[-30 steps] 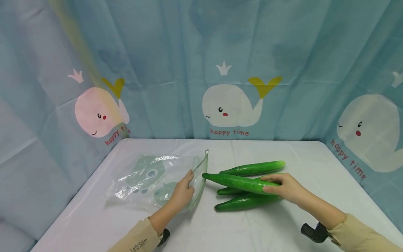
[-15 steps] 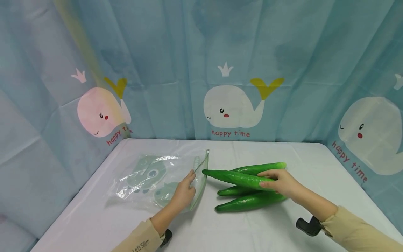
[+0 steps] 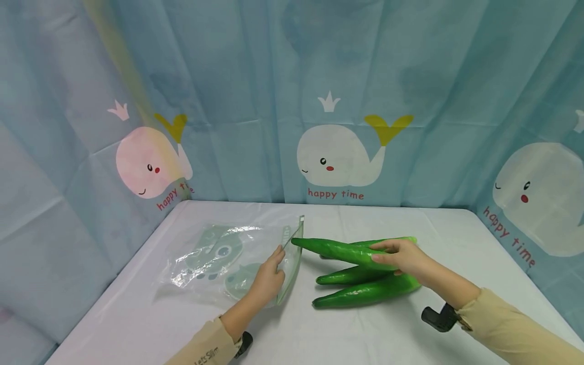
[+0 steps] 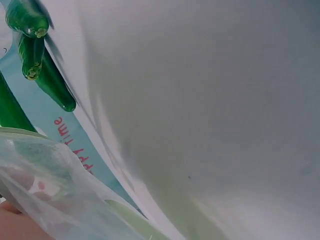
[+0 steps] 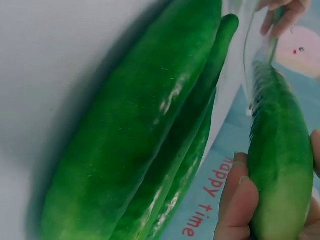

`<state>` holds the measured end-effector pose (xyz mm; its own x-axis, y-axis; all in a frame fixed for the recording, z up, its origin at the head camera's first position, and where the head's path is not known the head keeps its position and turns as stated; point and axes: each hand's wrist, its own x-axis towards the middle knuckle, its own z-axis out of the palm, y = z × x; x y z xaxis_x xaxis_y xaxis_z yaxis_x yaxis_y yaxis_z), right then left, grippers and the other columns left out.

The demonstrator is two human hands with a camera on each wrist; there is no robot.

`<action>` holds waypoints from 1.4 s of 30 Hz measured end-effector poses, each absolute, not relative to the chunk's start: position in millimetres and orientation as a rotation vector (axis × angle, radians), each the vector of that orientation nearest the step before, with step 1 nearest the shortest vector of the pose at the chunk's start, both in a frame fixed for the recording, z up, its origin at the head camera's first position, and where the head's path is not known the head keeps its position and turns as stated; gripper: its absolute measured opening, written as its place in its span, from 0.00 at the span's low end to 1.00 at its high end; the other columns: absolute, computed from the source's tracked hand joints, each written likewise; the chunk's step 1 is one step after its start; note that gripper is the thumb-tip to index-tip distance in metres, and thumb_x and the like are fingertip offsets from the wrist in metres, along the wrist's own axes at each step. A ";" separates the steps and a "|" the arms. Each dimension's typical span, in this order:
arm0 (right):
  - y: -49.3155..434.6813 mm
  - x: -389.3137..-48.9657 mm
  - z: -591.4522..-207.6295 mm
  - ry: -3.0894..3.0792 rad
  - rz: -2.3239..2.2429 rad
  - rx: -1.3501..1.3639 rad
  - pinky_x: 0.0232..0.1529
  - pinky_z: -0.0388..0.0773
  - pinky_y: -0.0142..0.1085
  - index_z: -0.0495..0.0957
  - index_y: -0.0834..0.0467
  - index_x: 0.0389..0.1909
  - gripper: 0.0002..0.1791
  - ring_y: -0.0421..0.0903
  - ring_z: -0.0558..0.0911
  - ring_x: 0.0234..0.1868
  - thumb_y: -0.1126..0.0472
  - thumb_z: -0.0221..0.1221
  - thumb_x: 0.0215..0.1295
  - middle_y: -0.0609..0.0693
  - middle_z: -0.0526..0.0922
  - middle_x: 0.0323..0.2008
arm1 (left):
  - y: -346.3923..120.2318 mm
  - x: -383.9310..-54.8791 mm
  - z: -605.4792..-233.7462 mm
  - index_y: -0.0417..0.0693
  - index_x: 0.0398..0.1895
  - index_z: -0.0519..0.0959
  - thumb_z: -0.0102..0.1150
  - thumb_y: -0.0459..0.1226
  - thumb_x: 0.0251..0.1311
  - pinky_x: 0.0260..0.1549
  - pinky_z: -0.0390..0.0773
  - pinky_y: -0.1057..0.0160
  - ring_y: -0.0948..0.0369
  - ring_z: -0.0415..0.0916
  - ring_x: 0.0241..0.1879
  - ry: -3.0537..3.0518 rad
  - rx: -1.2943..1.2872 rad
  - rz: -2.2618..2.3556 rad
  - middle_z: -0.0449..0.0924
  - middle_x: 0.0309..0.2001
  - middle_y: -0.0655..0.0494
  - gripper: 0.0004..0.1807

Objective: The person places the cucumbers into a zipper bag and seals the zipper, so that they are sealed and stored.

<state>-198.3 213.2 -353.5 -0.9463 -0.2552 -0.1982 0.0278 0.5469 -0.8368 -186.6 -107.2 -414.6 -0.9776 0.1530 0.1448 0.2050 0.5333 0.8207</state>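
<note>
My left hand point(image 3: 266, 279) pinches the open edge of a clear plastic zip bag point(image 3: 175, 266) with green cartoon prints, lying at the left of the table. With thumb and fingers my right hand point(image 3: 406, 257) grips a long cucumber point(image 3: 337, 249) near its thick, paler end. Its narrow dark tip points left and overlaps the bag's mouth; the right wrist view shows the tip point(image 5: 270, 85) behind or within the clear film. Below it lie two cucumbers, a middle one point(image 3: 349, 275) and a front one point(image 3: 365, 295). A further cucumber point(image 3: 406, 241) lies behind, partly covered.
A white cloth covers the table point(image 3: 328, 334). Behind and beside it hangs a blue curtain point(image 3: 237, 167) with whale prints. Black wrist cameras sit on both wrists, the right one point(image 3: 440, 318) close above the cloth.
The right hand has lifted its cucumber off the others and shifted it slightly left, the tip rising at the bag's mouth. The left hand keeps its hold on the bag edge.
</note>
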 end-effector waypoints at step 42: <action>190.3 -245.1 -359.8 1.863 -1.762 0.125 0.16 0.66 0.22 0.50 0.66 0.74 0.38 0.33 0.70 0.16 0.45 0.46 0.75 0.78 0.71 0.56 | -100.5 -183.1 -415.3 0.19 0.63 0.63 0.38 0.20 0.56 0.65 0.58 0.41 0.35 0.53 0.68 -2.637 -0.364 -1.500 0.55 0.71 0.32 0.28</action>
